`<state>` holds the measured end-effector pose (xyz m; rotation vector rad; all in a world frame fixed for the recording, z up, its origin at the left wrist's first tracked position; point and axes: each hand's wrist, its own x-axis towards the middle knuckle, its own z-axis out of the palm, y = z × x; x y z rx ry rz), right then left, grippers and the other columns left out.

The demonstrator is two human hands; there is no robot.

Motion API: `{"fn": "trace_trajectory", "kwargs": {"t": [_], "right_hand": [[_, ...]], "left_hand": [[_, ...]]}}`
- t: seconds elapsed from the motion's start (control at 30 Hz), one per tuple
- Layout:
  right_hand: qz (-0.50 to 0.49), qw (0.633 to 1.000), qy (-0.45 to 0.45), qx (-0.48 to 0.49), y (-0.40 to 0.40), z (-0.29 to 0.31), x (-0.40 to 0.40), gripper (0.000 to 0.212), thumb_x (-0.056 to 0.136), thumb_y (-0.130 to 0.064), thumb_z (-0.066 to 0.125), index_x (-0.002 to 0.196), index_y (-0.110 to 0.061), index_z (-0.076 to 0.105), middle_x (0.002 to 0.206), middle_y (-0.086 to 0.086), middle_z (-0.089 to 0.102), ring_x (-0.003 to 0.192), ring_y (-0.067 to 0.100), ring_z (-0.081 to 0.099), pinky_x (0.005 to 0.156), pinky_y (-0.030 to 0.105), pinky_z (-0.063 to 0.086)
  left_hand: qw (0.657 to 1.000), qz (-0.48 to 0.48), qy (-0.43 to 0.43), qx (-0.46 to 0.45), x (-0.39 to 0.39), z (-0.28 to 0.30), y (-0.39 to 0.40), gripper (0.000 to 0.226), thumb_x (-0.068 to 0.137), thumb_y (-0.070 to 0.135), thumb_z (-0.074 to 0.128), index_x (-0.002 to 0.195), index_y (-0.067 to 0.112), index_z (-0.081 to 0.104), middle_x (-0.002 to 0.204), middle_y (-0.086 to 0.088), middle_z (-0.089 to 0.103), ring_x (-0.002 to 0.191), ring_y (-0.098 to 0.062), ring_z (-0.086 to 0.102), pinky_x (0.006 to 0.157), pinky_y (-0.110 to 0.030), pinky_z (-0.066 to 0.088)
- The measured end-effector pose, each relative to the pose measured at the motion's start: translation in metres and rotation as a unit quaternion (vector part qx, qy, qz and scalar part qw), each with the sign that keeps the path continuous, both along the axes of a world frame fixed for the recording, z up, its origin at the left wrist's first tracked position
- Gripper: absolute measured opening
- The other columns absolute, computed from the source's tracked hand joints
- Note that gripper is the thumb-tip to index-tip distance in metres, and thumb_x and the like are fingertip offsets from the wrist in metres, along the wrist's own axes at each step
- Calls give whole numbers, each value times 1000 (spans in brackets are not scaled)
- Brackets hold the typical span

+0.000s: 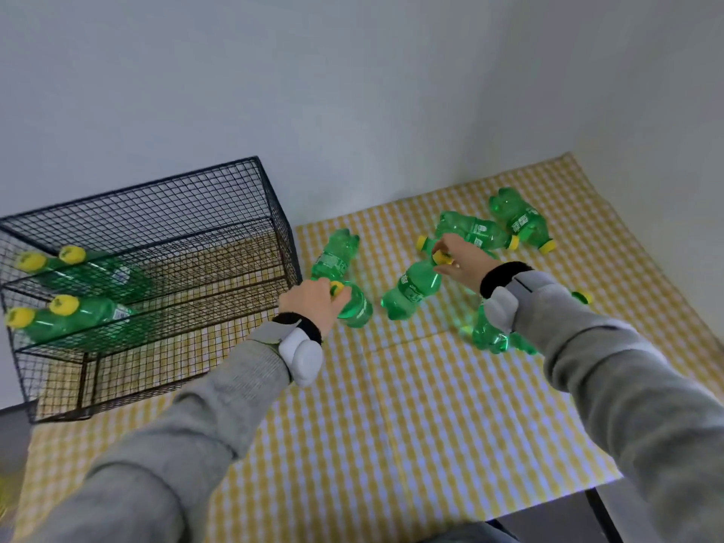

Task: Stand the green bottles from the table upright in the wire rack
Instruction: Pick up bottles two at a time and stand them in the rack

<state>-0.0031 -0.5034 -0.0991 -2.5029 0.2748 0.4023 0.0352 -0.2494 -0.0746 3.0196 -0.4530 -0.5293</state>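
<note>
Left hand (309, 299) grips one green bottle (354, 307); right hand (462, 260) another (411, 290).

plain pale grey walls (352, 72) meet in a corner (466, 150) behind the table (599, 503). a yellow-and-white checked cloth (391, 405) covers its top, creased across the middle. soft, even light, with faint shadows along the walls.

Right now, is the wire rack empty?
No, the wire rack already holds four green bottles with yellow caps, in two pairs.
</note>
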Motion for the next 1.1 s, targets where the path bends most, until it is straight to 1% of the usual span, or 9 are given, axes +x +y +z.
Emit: {"fn": "trace_trajectory", "kwargs": {"t": [0.13,0.23,0.33,0.47,0.6,0.7,0.8,0.93,1.1], "right_hand": [[29,999,7,-33,32,23,9,37,90,-17,59,122,-4,44,125,17,50,105,33,57,88,38,45],[32,996,5,-84,44,44,20,39,93,-22,54,124,-1,45,131,19,43,108,37,55,91,39,44],[22,993,-30,-113,60,71,33,41,93,-30,52,119,2,48,126,22,47,103,35,55,87,40,44],[-22,987,-123,-104,97,115,55,37,90,-33,57,105,0,50,105,21,61,83,29,53,69,32,35],[-11,974,-212,-80,154,160,84,39,89,-32,58,104,3,50,102,23,64,91,37,58,69,37,38],[7,966,-254,-54,197,182,109,39,89,-32,58,104,2,50,103,22,63,85,33,55,70,37,40],[26,961,-276,-28,240,192,132,38,90,-31,57,105,3,50,104,21,62,80,22,46,71,33,37],[45,961,-270,-29,288,185,156,38,91,-31,55,108,3,50,109,21,59,83,25,47,77,38,41],[81,969,-228,-41,338,159,186,40,94,-30,50,115,4,47,118,21,53,88,26,48,87,40,44]], "left_hand": [[999,-41,-11,-13,-8,21,18,50,93,54,35,83,12,59,87,-8,65,71,-24,53,64,-29,37],[997,-49,-19,-51,-5,41,32,48,91,55,36,64,17,45,69,0,52,67,-23,51,61,-28,34],[994,-52,-40,-90,3,69,54,52,91,55,37,52,20,33,55,5,40,60,-21,47,52,-26,31],[987,-47,-97,-116,21,103,91,52,91,57,36,52,22,32,54,6,37,53,-16,41,56,-26,32],[978,-30,-162,-128,41,129,146,52,92,56,36,53,22,31,51,6,33,50,-14,36,50,-24,28],[972,-7,-203,-114,56,142,188,51,93,54,35,53,23,31,51,6,33,51,-15,37,53,-24,31],[972,23,-215,-94,74,146,226,51,94,53,34,54,22,30,53,6,34,52,-16,38,55,-24,31],[973,61,-206,-88,89,134,264,49,94,51,36,55,23,29,53,5,34,53,-18,39,48,-23,25],[983,65,-167,-29,100,106,286,44,95,52,33,66,19,40,57,4,41,62,-21,49,62,-28,38]]}}
